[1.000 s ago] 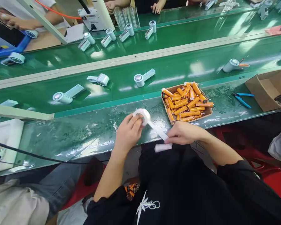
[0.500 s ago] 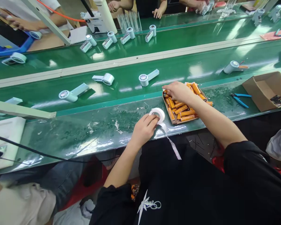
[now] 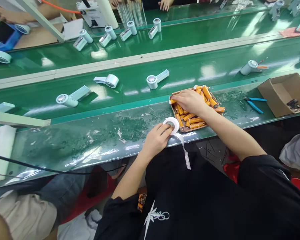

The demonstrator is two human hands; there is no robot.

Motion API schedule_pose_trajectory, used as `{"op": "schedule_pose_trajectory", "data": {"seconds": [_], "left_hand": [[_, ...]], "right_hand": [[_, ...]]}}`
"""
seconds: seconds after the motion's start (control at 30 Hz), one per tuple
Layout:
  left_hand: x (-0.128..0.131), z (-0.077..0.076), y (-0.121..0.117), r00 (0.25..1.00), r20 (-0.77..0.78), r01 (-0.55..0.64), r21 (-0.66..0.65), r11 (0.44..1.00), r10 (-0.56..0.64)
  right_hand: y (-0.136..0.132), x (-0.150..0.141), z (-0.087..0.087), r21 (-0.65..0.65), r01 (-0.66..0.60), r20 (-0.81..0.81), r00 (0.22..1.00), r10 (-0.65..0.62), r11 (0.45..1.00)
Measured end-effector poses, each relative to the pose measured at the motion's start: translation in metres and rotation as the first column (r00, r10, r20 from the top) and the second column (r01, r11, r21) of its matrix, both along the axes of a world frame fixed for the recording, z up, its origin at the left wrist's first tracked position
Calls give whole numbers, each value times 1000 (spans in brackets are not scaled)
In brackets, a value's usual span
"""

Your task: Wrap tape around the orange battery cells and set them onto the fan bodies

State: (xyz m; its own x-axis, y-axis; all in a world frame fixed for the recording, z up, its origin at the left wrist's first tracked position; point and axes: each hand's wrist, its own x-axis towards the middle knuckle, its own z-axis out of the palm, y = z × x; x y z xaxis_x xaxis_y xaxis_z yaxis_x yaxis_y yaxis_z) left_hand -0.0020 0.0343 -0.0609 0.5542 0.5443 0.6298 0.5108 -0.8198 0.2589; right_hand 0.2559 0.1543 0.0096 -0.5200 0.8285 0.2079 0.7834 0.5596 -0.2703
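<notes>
1. Compared with the frame one second back, my right hand [image 3: 191, 101] has left the tape's free end and gone up to the carton; my left hand [image 3: 156, 140] and its roll have shifted rightward in the frame.
2. Tape: roll of white adhesive tape [image 3: 176, 122], just right of frame centre, close by the carton's left side. Left fingers are hooked into its hole and hold it. A narrow white strip [image 3: 187, 159] hangs loose from it, past the front edge of the green, scuffed worktop [image 3: 72, 140].
3. Stock: shallow brown cardboard carton [image 3: 193, 129], right of centre, heaped with orange-wrapped cylinders [image 3: 196, 120], lying at mixed angles.
4. Step in hand, my judgement: picking a cylinder while the tape is kept ready. Right fingertips are at an orange, white-ended cylinder at the carton's upper left corner; I cannot tell whether they have closed on it.
5. Next move seems to call for a secure pinch and a lift clear of its neighbours, with the sticky strip kept off my shirt.
6. Pose: hands apart. Right palm down, back uppermost, forearm slanting in from the lower right across the carton's front right corner. Left forearm rises from bottom centre, wrist near the worktop edge.
</notes>
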Motion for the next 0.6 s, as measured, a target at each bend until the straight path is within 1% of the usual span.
{"op": "schedule_pose_trajectory", "data": {"seconds": [0.07, 0.13, 0.17, 0.23, 0.3, 0.33, 0.4, 0.43, 0.5, 0.6], "left_hand": [[-1, 2, -3, 1000, 6, -7, 16, 1000, 7], [-3, 4, -7, 1000, 3, -17, 20, 1000, 17], [-5, 6, -10, 1000, -3, -19, 23, 1000, 19], [-8, 10, -15, 1000, -20, -11, 42, 999, 11], [-11, 14, -20, 999, -39, 13, 51, 999, -11], [-12, 16, -23, 999, -46, 29, 44, 999, -27], [-13, 20, -28, 997, -54, 61, 14, 998, -60], [-13, 22, -30, 996, -52, 74, -2, 997, -74], [-13, 25, -34, 994, -44, 95, -24, 995, -95], [-13, 29, -37, 992, -51, 115, -12, 993, -116]], "right_hand": [[-9, 4, 6, -2, 95, -199, 975, -94, 995], [-24, 9, 14, -50, 145, -442, 884, -152, 988], [-33, 12, 18, -81, 138, -545, 823, -160, 987], [-55, 15, 21, -121, 85, -686, 713, -145, 989], [-76, 16, 20, -113, 43, -761, 638, -115, 993], [-86, 15, 17, -100, 36, -781, 617, -101, 994], [-103, 13, 12, -73, 47, -792, 605, -87, 996], [-110, 12, 9, -58, 62, -786, 613, -83, 996], [-121, 11, 5, -15, 84, -751, 657, -67, 996], [-129, 10, -2, 85, 70, -678, 735, 6, 994]]}}
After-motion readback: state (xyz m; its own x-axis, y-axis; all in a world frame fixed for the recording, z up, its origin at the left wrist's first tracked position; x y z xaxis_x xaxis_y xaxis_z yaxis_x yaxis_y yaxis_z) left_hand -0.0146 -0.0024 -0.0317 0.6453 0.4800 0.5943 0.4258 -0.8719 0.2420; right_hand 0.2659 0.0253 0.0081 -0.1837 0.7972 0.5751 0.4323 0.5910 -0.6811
